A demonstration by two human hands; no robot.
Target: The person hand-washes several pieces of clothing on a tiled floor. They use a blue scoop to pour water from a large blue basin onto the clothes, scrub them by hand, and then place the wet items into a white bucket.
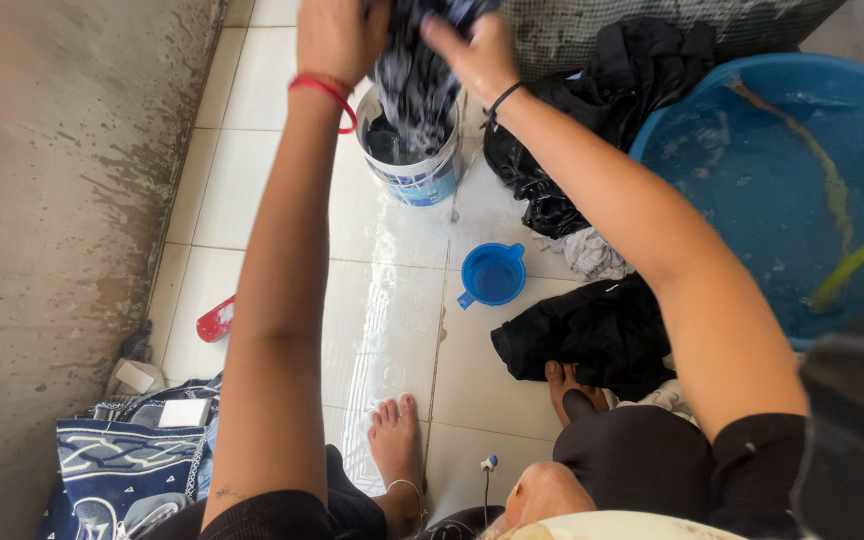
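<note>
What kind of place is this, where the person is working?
Probably a home washing area. Both hands, left hand and right hand, hold a dripping dark cloth over a small bucket, beside a large blue basin of water on the wet tiled floor.

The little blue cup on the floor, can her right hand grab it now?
Probably not right away. The right hand and left hand are both gripping wet dark cloth above the bucket. The blue cup sits uncovered on the floor.
</note>
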